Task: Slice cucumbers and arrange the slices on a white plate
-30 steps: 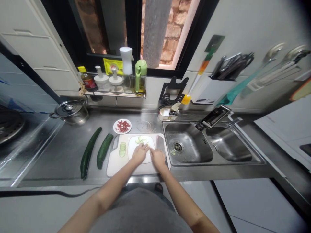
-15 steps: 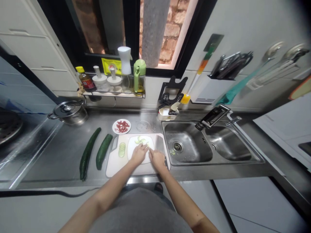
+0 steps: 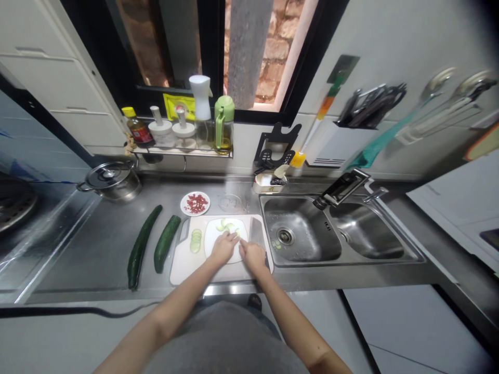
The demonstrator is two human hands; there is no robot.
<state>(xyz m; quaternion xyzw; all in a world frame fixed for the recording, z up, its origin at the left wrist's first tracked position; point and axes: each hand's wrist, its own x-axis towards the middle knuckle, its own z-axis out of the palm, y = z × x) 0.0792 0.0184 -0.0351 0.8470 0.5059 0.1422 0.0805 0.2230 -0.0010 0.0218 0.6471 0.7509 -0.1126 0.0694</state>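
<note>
Pinching thin, wet cucumber slices (image 3: 228,227) on plate (image 3: 237,254) atop cutting board (image 3: 183,262), left hand (image 3: 223,248) and right hand (image 3: 253,254) both curled (exact hold hard to tell); light, slippery, best lifted by edges.

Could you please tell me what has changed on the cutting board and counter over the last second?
Almost nothing. Both hands stay together over the white plate on the cutting board: the left hand and right hand have barely shifted, and what they hold is too small to tell. The cucumber slices, the two whole cucumbers and the dish of red pieces lie as before.
</note>
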